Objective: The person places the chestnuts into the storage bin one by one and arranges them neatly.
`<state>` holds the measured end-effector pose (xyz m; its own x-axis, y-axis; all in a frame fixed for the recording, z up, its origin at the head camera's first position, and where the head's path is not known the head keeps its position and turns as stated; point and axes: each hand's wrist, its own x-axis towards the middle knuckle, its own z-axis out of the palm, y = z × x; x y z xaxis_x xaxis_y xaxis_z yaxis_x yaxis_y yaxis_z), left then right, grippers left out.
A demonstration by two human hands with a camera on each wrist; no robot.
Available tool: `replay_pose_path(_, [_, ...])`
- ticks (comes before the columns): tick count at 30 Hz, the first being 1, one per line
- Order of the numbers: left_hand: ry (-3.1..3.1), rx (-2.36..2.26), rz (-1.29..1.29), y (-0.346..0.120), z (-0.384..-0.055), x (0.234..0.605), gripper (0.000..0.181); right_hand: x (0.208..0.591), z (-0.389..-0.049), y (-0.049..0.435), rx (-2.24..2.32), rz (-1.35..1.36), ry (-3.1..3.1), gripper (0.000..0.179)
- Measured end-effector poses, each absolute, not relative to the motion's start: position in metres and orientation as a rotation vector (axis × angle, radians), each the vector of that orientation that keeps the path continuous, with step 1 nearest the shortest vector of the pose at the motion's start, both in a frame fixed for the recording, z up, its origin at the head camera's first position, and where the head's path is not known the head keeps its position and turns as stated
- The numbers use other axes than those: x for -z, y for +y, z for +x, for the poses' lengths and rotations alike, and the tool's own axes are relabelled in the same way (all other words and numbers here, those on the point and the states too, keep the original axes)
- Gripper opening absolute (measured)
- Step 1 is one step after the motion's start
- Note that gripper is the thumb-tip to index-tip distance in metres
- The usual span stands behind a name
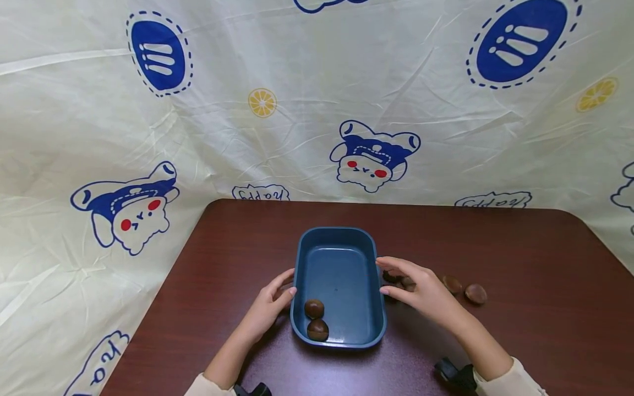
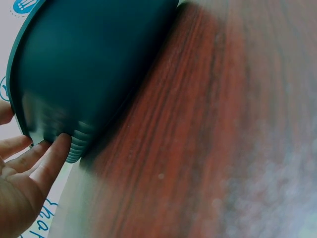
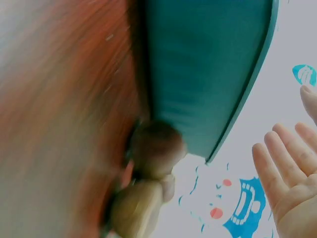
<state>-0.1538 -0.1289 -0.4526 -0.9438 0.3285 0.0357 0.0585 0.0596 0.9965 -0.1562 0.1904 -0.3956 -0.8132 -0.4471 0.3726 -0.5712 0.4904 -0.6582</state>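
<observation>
A blue rectangular tray (image 1: 337, 237) lies on the table with two chestnuts (image 1: 317, 330) in its near left corner. At its left side, my left hand (image 1: 267, 302) rests its fingertips against the outer wall, thumb beside the rim. In the left wrist view those fingers (image 2: 52, 161) lie fairly straight along the tray wall (image 2: 94, 64). By the right rim, my right hand (image 1: 421, 286) has its fingers loosely extended, holding nothing. Several more chestnuts (image 1: 476, 294) lie on the table near that hand, some partly hidden behind it. The right wrist view shows blurred chestnuts (image 3: 156, 148) beside the tray (image 3: 208, 64).
The dark brown wooden table (image 1: 247, 236) has rounded far corners. A pale patterned sheet (image 1: 297, 148) with blue cartoon prints hangs behind it and at its left. Black wrist straps (image 1: 458, 374) sit by both cream sleeves.
</observation>
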Motion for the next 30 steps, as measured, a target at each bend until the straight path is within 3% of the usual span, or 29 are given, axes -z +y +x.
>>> replay_pose_path(11, [2.131, -1.985, 0.387, -0.129, -0.154, 0.452, 0.048, 0.404, -0.145, 0.254, -1.06, 0.642, -2.543, 0.057])
replay_pose_path(30, [2.101, -1.996, 0.391, -0.128, -0.152, 0.445, 0.046, 0.43, -0.144, 0.328, -0.931, 0.297, -2.739, 0.044])
